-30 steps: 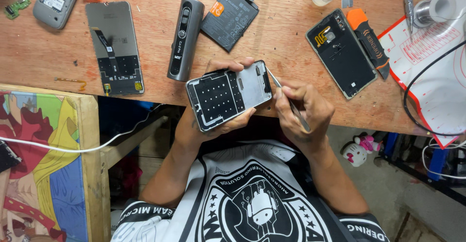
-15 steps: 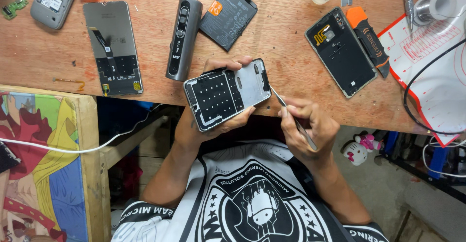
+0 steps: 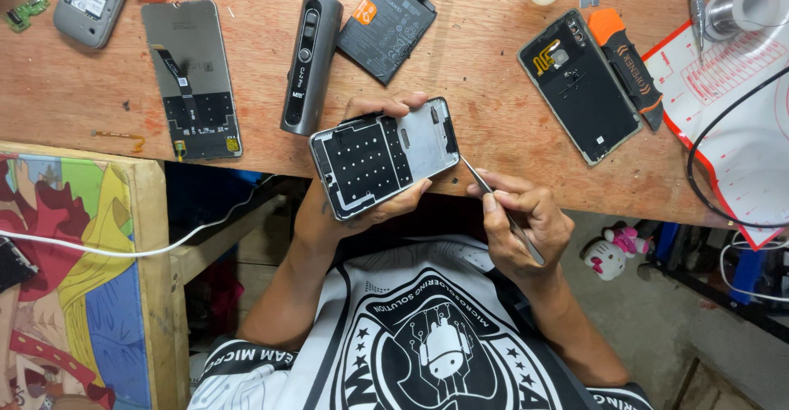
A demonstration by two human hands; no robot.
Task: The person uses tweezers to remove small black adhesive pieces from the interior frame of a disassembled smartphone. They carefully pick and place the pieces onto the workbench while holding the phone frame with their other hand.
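Note:
My left hand [image 3: 349, 200] grips an opened phone frame [image 3: 384, 155], a grey shell with a black dotted inner plate, held over the near edge of the wooden table [image 3: 485, 106]. My right hand [image 3: 522, 221] pinches thin metal tweezers [image 3: 500, 206] like a pen. Their tip sits just off the frame's right end, apart from it.
On the table lie a detached screen with a flex cable [image 3: 191, 81], a dark cylindrical tool [image 3: 311, 61], a black battery [image 3: 386, 25], a phone back cover [image 3: 578, 85], an orange-black knife [image 3: 629, 65], a solder spool [image 3: 746, 6] on a white mat [image 3: 740, 122]. A colourful painted board [image 3: 78, 278] stands at left.
My right hand with the tweezers has pulled away from the phone frame's right end, down and to the right. The left hand keeps the frame nearly still.

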